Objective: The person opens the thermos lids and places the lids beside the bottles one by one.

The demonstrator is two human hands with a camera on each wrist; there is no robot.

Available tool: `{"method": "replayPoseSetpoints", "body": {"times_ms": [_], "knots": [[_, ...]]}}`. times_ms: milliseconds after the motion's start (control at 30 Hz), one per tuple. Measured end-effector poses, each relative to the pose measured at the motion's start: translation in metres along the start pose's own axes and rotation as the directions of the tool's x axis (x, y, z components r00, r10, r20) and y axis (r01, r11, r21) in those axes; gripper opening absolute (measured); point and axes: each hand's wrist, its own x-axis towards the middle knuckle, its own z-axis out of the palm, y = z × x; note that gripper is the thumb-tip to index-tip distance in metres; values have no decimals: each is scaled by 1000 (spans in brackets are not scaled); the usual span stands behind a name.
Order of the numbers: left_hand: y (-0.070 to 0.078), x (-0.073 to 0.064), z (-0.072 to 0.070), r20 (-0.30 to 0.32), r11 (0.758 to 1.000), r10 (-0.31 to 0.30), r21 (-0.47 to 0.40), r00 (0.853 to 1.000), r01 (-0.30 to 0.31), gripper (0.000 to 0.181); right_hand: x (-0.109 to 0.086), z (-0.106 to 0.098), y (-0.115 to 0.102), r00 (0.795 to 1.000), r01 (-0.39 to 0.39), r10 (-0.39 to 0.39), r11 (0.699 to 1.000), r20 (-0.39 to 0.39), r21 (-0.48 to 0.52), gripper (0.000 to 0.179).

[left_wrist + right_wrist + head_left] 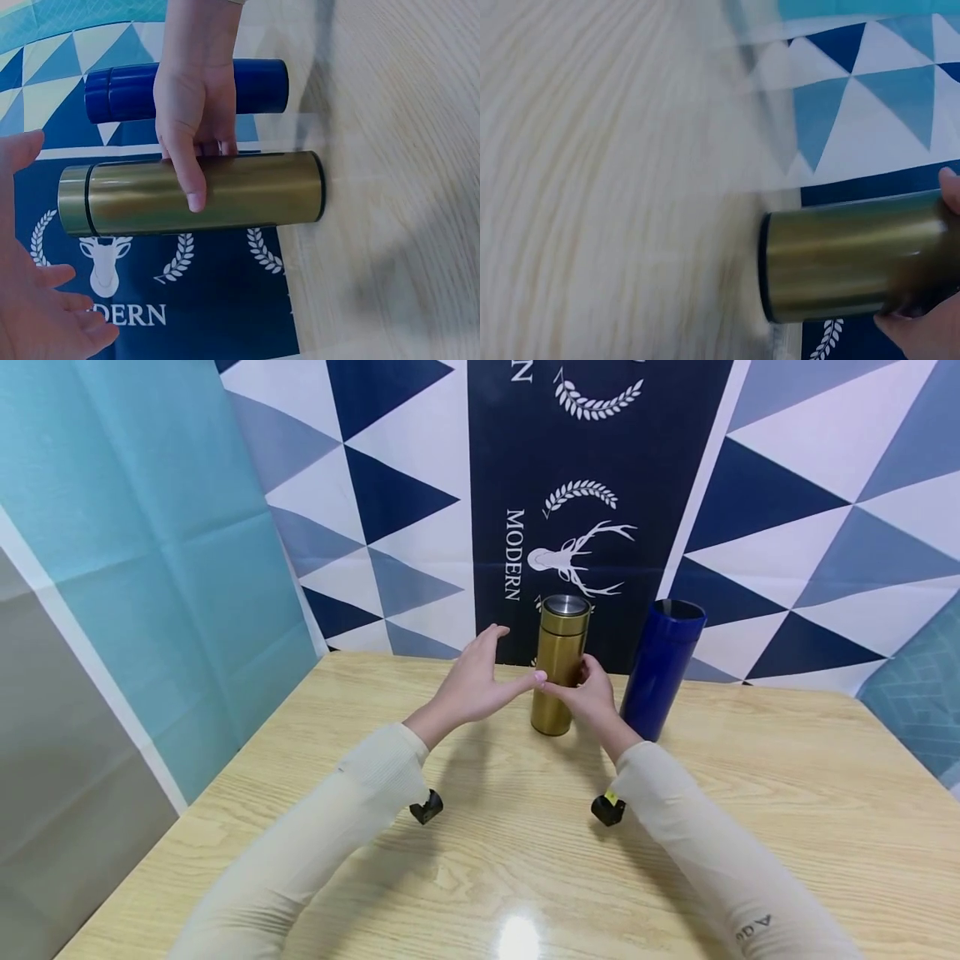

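Note:
A gold vacuum flask (557, 652) with a silver-topped lid stands upright near the back of the table; whether its base touches the wood I cannot tell. My right hand (592, 697) grips it around the body, thumb across the near side in the left wrist view, where the gold flask (247, 191) shows full length. To its left is my left hand (480, 681), thumb and fingers spread, holding nothing. That left hand (45, 307) appears apart from the flask in the left wrist view. Behind the right wrist stands a blue flask (663, 668).
The wooden table (480, 868) meets a patterned cloth backdrop (412, 485) just behind the flasks. A teal cloth (187, 568) hangs along the left side. Small black devices (427, 807) sit under both wrists.

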Motion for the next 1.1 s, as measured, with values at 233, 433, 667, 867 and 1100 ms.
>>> {"method": "replayPoseSetpoints", "body": {"times_ms": [233, 433, 667, 867, 1100], "knots": [[5, 7, -3, -14, 998, 8, -54, 1000, -9, 90, -8, -8, -6, 998, -46, 43, 998, 52, 50, 82], [5, 12, -8, -14, 996, 6, -89, 1000, -7, 89, -18, -15, -10, 993, -61, 56, 997, 107, 43, 88], [5, 12, -8, 25, 982, 80, -172, 996, -75, 87, -29, -13, -13, 979, -80, 68, 995, 190, 54, 88], [7, 14, -5, 28, 969, 130, -216, 991, -121, 86, -36, -12, -14, 972, -68, 52, 996, 227, 63, 84], [9, 18, -4, 35, 946, 215, -257, 976, -199, 80, -40, -12, -14, 969, -41, 22, 996, 245, 74, 80]]}}
